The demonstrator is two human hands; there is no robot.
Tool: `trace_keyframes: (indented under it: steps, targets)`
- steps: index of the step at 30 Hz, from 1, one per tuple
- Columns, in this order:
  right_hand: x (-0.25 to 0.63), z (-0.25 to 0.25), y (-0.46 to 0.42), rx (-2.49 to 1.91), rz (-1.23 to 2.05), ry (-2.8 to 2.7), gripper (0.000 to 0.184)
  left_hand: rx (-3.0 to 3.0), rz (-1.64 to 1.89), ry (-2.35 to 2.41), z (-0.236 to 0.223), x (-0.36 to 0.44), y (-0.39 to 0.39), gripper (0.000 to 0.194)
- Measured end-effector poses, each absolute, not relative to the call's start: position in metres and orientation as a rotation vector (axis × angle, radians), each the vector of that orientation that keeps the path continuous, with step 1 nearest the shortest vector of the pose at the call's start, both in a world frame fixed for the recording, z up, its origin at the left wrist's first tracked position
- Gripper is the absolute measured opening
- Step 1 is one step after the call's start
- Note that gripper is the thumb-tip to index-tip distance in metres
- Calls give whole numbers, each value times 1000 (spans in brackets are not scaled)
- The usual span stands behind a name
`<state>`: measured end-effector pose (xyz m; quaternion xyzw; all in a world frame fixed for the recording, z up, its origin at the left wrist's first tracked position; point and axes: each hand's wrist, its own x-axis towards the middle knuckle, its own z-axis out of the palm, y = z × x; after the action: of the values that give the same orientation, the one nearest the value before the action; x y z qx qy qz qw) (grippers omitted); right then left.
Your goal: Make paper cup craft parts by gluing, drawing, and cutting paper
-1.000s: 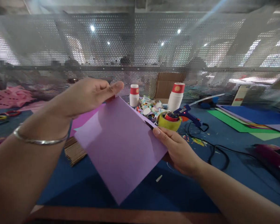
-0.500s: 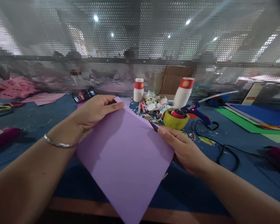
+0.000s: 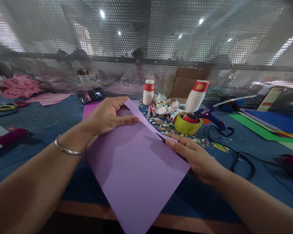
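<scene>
A large purple sheet of paper (image 3: pixel 134 169) is held up at a tilt in front of me, one corner reaching past the table's front edge. My left hand (image 3: pixel 112 115) pinches its upper edge, thumb on the near face and fingers behind. At the upper right edge, my right hand (image 3: pixel 188 149) is closed on scissors (image 3: pixel 160 136). Only a dark, pointed blade shows past the thumb; the handles are hidden by the hand and paper. Between the hands, a narrow purple strip (image 3: pixel 146 121) runs along the edge, standing away from the sheet near the blade.
Behind the paper lie a pile of paper scraps (image 3: pixel 163 105), stacked paper cups (image 3: pixel 148 92) and a yellow tape roll (image 3: pixel 188 125) with a blue glue gun (image 3: pixel 208 113) on it. A black cord (image 3: pixel 244 154) trails right. Coloured sheets (image 3: pixel 271 120) and a phone (image 3: pixel 94 95) also lie there.
The strip along the upper edge stands out wider from the sheet, and the dark blade shows at its inner side. My left thumb has slid right along the paper. The view has shifted slightly.
</scene>
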<state>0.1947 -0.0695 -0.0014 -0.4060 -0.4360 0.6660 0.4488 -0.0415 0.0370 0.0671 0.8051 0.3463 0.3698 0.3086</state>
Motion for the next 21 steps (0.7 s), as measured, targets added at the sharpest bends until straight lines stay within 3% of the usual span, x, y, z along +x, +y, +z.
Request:
trace_keyframes:
  steps: [21]
  targets:
    - [201, 1, -66, -975, 1755, -1000, 32, 2255, 1037, 808, 62, -35, 38, 30]
